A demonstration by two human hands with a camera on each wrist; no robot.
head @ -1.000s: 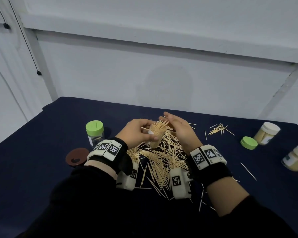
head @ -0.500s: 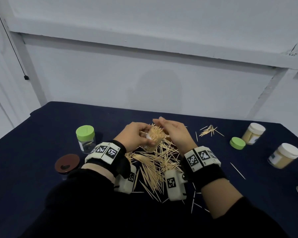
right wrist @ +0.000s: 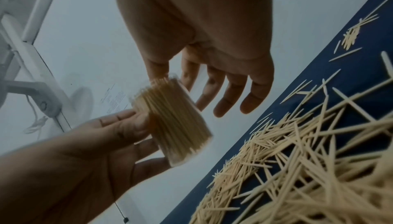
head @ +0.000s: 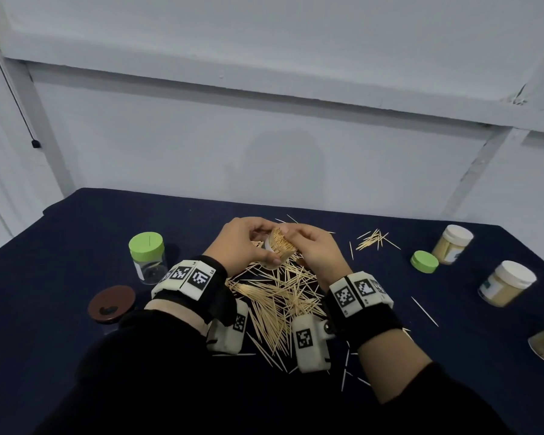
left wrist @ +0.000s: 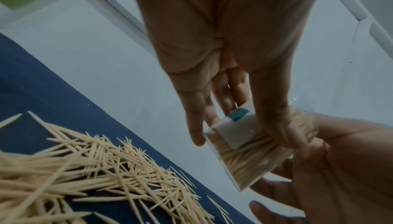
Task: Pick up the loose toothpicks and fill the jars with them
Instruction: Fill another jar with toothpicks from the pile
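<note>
The clear jar (right wrist: 170, 120), packed almost full of toothpicks, is held tilted in the air above the loose pile of toothpicks (head: 277, 296) on the dark tablecloth (head: 76, 246), probably so that its mouth faces the other hand for loading. The left hand (head: 242, 243) curls its thumb and fingers round the jar's wall to keep it steady, while the right hand (head: 314, 249) rests with relaxed, slightly spread fingers at the mouth, seemingly tamping the tips level, though actual contact is hard to confirm. Capped jars (head: 506, 282) stand well apart at the right, likely already filled.
</note>
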